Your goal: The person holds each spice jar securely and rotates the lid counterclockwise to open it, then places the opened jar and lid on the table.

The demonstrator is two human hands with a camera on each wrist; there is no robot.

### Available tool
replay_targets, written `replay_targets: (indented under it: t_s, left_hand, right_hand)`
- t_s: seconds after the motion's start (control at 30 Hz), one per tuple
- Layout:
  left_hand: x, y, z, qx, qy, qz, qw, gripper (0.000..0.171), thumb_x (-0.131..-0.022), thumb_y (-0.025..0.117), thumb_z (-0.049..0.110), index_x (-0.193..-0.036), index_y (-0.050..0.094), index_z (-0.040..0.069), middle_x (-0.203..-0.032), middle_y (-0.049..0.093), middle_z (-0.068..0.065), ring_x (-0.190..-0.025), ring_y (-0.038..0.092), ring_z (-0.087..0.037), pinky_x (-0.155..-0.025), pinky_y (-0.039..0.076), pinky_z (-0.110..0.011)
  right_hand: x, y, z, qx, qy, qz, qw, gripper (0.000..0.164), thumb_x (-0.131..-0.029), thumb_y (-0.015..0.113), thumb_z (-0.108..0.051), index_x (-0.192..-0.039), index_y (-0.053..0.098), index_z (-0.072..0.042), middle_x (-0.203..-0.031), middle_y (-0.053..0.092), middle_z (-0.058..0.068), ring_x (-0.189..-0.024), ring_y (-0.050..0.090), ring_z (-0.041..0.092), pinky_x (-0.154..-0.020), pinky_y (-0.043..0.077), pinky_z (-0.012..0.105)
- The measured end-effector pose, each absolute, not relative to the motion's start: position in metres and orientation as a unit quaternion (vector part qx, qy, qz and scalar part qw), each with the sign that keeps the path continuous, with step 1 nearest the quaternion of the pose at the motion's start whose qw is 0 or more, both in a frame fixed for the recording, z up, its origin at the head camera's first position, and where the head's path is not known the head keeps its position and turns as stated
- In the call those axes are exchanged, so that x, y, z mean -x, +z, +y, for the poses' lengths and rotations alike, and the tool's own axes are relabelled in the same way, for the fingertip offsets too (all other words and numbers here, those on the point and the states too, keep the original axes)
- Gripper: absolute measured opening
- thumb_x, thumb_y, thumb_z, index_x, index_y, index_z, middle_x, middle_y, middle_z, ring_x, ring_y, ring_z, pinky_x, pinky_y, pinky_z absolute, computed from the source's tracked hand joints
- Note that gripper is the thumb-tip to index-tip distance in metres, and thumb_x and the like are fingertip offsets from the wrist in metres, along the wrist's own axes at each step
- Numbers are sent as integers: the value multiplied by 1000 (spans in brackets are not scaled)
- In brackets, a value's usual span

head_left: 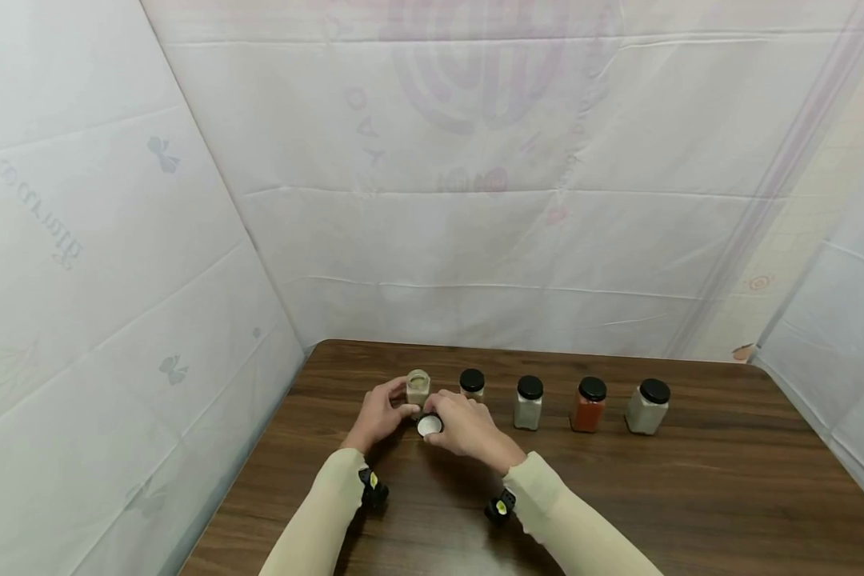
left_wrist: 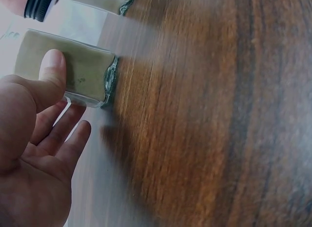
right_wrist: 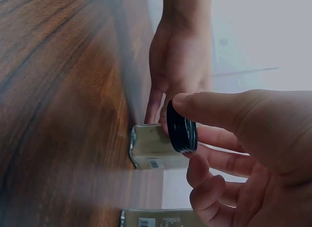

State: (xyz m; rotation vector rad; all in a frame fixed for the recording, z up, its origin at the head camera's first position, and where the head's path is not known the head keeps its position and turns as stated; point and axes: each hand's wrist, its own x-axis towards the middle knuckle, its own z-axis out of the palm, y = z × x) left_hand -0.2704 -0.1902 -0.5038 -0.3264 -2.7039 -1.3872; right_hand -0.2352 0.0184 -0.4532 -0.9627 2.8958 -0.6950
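An uncapped glass jar [head_left: 418, 394] of pale greenish-beige powder stands on the table at the left end of a row. My left hand [head_left: 378, 416] grips it from the side; in the left wrist view the thumb lies across the glass [left_wrist: 87, 73], fingers behind. Close in front of the jar, my right hand [head_left: 470, 426] pinches a black screw lid [head_left: 429, 426], its white inside turned up toward the head camera. The right wrist view shows the lid's ribbed black edge [right_wrist: 182, 129] between thumb and fingers.
Right of the open jar, the row goes on with black-lidded jars: one partly behind my right hand [head_left: 472, 381], a pale grey one [head_left: 528, 411], an orange-red one [head_left: 587, 413] and a greyish one [head_left: 646, 413]. The dark wooden table [head_left: 691, 488] meets white sheet walls [head_left: 475, 240].
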Motion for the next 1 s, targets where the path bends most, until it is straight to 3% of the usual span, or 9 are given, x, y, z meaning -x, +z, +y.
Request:
replay_targets:
  t_s: [0.6, 1.0]
  left_hand:
    - [270, -502, -189, 100, -456, -883, 47, 51, -88, 81, 6, -136, 65, 7, -121, 74, -12, -112, 70, -26, -98, 53, -46]
    - [269, -503, -190, 103, -454, -883, 50, 52, -87, 82, 8, -136, 64, 7, -120, 74, -11, -114, 70, -26, -99, 53, -46]
  right_hand:
    - [232, -472, 3, 323, -183, 928, 23, 37, -84, 87, -34, -113, 72, -17, -111, 69, -2, -93, 66, 17, -68, 54, 34]
    - [230, -483, -5, 317, -167, 933, 42, 39, -82, 88, -37, -114, 74, -19, -108, 71, -2, -85, 66, 16, -61, 51, 32]
